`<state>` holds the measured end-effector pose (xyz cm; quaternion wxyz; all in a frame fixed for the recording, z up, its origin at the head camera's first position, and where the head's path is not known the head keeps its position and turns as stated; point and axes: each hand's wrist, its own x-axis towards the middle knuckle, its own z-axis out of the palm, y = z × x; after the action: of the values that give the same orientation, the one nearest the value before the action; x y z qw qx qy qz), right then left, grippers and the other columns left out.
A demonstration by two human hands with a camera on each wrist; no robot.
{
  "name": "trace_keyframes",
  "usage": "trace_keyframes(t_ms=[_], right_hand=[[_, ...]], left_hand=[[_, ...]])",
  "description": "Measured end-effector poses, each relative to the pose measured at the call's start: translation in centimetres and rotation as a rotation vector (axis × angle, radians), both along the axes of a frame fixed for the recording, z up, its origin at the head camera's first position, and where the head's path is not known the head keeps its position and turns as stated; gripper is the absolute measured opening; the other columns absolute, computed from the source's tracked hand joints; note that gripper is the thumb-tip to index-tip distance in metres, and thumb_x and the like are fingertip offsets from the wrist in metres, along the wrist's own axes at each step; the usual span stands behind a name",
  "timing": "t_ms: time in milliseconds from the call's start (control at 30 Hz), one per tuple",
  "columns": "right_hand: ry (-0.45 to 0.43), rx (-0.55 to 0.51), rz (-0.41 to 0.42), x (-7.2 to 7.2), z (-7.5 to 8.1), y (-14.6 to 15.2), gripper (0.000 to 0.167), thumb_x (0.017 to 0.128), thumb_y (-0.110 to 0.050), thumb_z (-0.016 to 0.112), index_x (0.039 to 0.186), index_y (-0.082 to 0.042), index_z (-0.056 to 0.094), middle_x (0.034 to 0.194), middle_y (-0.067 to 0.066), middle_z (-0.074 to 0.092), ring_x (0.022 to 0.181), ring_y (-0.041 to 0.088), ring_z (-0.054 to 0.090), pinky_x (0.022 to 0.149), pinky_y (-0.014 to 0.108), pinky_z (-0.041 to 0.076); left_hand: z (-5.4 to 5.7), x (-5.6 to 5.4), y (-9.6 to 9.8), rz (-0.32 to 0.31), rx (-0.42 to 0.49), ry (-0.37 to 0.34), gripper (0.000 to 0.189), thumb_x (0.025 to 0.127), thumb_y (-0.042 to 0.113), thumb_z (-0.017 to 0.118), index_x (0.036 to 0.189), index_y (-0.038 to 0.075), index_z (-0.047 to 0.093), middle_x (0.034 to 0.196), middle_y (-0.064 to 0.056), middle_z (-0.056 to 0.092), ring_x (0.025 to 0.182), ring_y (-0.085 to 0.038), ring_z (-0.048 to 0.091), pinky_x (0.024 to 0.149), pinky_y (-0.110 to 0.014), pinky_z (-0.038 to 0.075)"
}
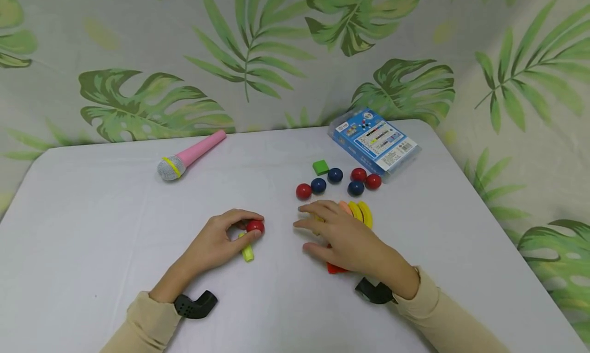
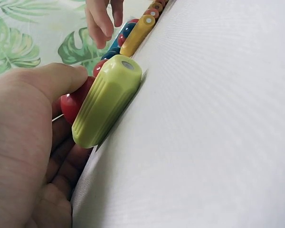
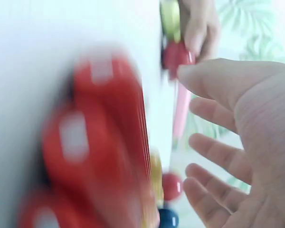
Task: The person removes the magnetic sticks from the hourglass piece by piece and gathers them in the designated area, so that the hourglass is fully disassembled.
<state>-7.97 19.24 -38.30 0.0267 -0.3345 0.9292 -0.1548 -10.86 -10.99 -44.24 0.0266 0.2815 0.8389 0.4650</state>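
Observation:
My left hand [image 1: 211,244] pinches a glossy red ball [image 1: 255,227] between thumb and fingers, low over the white table. Against that ball lies a short yellow-green magnetic rod [image 2: 109,102], a silver disc showing in its end. To the right, my right hand [image 1: 352,239] is spread with nothing in its fingers, above a group of coloured rods. Red rods [image 3: 97,142], blurred in the right wrist view, lie beneath its palm. Curved yellow rods [image 1: 366,214] stick out past the knuckles, and the hand hides part of the group.
Beyond the right hand sit a red ball [image 1: 303,191], several more red and dark blue balls [image 1: 335,175], and a green square piece [image 1: 320,167]. Behind them lies a blue printed box [image 1: 375,142]. A pink toy microphone [image 1: 198,152] rests at the back left.

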Motion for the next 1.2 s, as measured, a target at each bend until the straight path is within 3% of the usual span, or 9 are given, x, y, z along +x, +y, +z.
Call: trace_keyframes(t_ms=[267, 433, 667, 967, 1200], right_hand=[[-0.006, -0.031, 0.130, 2.2, -0.6, -3.2, 0.039, 0.099, -0.037, 0.070, 0.135, -0.024, 0.067, 0.145, -0.006, 0.060, 0.138, 0.017, 0.048, 0.113, 0.037, 0.047], [-0.019, 0.012, 0.215, 3.0, -1.0, -5.0, 0.042, 0.103, -0.039, 0.064, 0.142, -0.024, 0.061, 0.152, -0.007, 0.054, 0.141, 0.014, 0.045, 0.115, 0.030, 0.043], [0.031, 0.106, 0.313, 4.0, -1.9, -6.8, 0.056, 0.103, -0.041, 0.062, 0.155, -0.024, 0.047, 0.163, -0.007, 0.041, 0.143, 0.014, 0.041, 0.117, 0.026, 0.039], [0.085, 0.168, 0.269, 3.7, -1.6, -7.5, 0.053, 0.103, -0.039, 0.062, 0.153, -0.023, 0.052, 0.156, -0.004, 0.049, 0.140, 0.014, 0.046, 0.114, 0.028, 0.043], [0.054, 0.061, 0.153, 3.3, -1.0, -6.9, 0.031, 0.098, -0.026, 0.073, 0.128, -0.017, 0.074, 0.130, -0.004, 0.067, 0.122, 0.011, 0.062, 0.103, 0.024, 0.052]], left_hand=[[-0.1, -0.5, -0.1, -0.013, 0.033, 0.064, 0.033, 0.095, 0.017, 0.077, 0.127, 0.014, 0.071, 0.126, 0.007, 0.069, 0.105, -0.007, 0.065, 0.094, -0.025, 0.054], [-0.1, -0.6, -0.1, -0.001, 0.048, 0.081, 0.031, 0.095, 0.014, 0.076, 0.126, 0.012, 0.071, 0.116, 0.007, 0.071, 0.098, -0.007, 0.065, 0.089, -0.024, 0.054], [-0.6, 0.2, -0.1, 0.045, 0.045, 0.025, 0.028, 0.097, 0.015, 0.074, 0.124, 0.015, 0.070, 0.111, 0.008, 0.072, 0.094, -0.007, 0.067, 0.086, -0.025, 0.057], [-0.4, -0.2, 0.0, 0.036, 0.073, 0.053, 0.026, 0.097, 0.015, 0.074, 0.122, 0.015, 0.072, 0.114, 0.006, 0.072, 0.095, -0.007, 0.068, 0.086, -0.024, 0.057], [-0.5, -0.4, 0.0, 0.021, 0.098, 0.075, 0.027, 0.096, 0.014, 0.075, 0.123, 0.014, 0.073, 0.119, 0.006, 0.072, 0.100, -0.008, 0.070, 0.089, -0.025, 0.057]])
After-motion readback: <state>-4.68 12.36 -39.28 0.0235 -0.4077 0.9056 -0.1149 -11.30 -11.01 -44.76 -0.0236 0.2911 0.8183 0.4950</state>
